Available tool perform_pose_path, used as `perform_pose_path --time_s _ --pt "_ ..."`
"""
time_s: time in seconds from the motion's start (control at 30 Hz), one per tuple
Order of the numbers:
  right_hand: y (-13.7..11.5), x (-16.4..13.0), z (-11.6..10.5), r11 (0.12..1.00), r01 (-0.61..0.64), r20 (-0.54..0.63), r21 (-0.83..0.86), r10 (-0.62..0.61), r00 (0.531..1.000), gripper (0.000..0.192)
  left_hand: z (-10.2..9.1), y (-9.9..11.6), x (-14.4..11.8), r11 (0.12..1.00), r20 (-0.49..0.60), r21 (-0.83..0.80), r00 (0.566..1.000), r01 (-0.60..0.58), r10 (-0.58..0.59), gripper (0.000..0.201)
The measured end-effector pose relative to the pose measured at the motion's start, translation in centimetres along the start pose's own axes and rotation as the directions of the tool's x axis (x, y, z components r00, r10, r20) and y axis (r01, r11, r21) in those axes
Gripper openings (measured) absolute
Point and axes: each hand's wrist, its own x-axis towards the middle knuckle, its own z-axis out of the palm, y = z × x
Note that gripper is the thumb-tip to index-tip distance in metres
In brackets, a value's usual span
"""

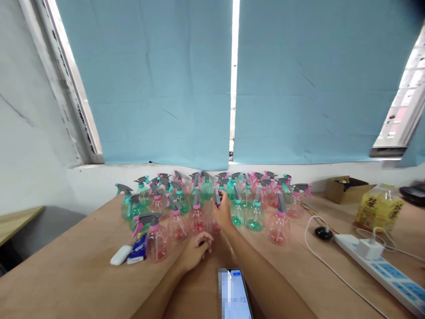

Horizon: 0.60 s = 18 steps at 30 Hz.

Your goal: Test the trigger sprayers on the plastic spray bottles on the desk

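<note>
Several small pink and green spray bottles (255, 215) with grey triggers stand crowded on a brown table (76, 274) below the window. My right hand (222, 212) reaches into the group and grips the grey trigger head of a pink spray bottle (216, 227). Closer to me, my left hand (195, 250) rests on the table with its fingers loosely curled, holding nothing. It lies just right of a pink bottle (156, 241) at the front left of the group.
A smartphone (234, 294) lies at the near edge between my forearms. A white object (121, 255) and a blue packet (137, 250) lie left. On the right sit a power strip (381, 268) with charger and cables, a yellow bottle (378, 212) and a cardboard box (347, 188).
</note>
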Motion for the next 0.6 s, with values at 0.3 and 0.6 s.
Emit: perform_pose_path --time_s 0.3,0.6 --pt "-3.9 0.4 -2.4 0.979 0.193 -0.095 -0.064 -0.198 0.976 0.058 0.0 0.9 -0.1 1.0 0.005 0.005 1.0 0.005 -0.005 0.028" --pt "-2.4 5.3 -6.6 0.927 0.079 -0.078 -0.366 -0.115 0.99 0.053 -0.1 0.3 0.1 1.0 0.013 0.023 1.0 -0.005 0.004 0.029"
